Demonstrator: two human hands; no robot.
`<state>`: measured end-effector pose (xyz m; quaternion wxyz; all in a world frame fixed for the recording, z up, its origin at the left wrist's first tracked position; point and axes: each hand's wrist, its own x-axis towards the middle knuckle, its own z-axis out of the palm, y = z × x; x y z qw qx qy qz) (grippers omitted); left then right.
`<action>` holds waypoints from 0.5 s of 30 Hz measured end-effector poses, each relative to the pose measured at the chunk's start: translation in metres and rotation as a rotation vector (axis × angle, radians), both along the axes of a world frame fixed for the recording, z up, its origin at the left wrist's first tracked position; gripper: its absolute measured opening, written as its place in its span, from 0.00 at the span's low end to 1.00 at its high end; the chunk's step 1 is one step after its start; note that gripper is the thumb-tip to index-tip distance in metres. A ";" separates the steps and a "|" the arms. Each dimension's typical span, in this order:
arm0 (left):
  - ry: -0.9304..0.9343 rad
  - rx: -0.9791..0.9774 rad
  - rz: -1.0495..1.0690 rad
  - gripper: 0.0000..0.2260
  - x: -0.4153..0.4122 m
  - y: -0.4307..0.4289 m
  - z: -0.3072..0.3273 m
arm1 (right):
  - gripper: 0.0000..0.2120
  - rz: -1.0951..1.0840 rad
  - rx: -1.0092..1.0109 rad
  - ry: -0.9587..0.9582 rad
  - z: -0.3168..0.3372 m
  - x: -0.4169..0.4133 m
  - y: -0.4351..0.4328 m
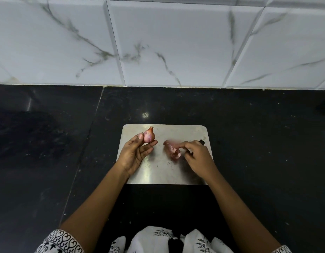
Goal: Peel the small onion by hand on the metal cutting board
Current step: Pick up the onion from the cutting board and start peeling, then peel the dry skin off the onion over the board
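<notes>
- My left hand (134,152) grips the onion (149,137) between thumb and fingertips, pointed end up and away from me.
- The onion is in the air over the far left corner of the cutting board (158,172), not resting on it.
- My right hand (198,156) is over the right side of the board, well apart from the left, with the index finger stretched toward the peel and the rest curled.
- It's blurred, so I can't tell if it pinches a scrap or is letting go.
- Loose peel (173,153) lies on the board just beside my right fingertips: pink, papery, crumpled.
- Progress looks like midway to me: some skin is off, going by the pile.
- The onion shows paler purple patches on its body, but orange-pink skin still sits round the neck and tip.
- Left to do, I judge: strip the rest of the skin near the tip and check the far side, which is hidden.
- A small dark thing (202,142) pokes out behind my right hand; I can't tell what it is.
- The board sits on a black table (48,143) against a white tiled wall (176,42).
</notes>
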<state>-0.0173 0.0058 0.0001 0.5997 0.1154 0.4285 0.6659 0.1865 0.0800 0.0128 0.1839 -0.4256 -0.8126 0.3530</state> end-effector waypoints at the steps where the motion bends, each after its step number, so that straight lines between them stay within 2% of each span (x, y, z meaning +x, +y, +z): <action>1: 0.019 0.001 -0.002 0.13 0.001 0.000 0.000 | 0.18 -0.037 0.031 0.044 0.002 0.001 -0.002; 3: 0.061 -0.004 -0.004 0.15 0.003 0.001 0.000 | 0.18 -0.098 0.110 0.123 0.006 0.001 -0.003; 6: 0.122 -0.011 0.012 0.11 0.004 0.001 -0.002 | 0.14 -0.091 0.180 0.182 0.015 -0.008 0.002; 8: 0.166 -0.001 0.007 0.10 0.006 0.001 -0.003 | 0.12 -0.032 0.132 0.198 0.023 -0.019 0.005; 11: 0.227 0.030 -0.018 0.15 0.008 0.000 -0.001 | 0.11 0.051 0.040 0.223 0.034 -0.037 0.005; 13: 0.253 0.038 -0.019 0.15 0.008 -0.001 -0.002 | 0.12 0.104 0.115 0.160 0.036 -0.047 0.006; 15: 0.274 0.040 -0.016 0.15 0.008 -0.001 -0.003 | 0.12 0.158 0.274 0.038 0.036 -0.052 0.010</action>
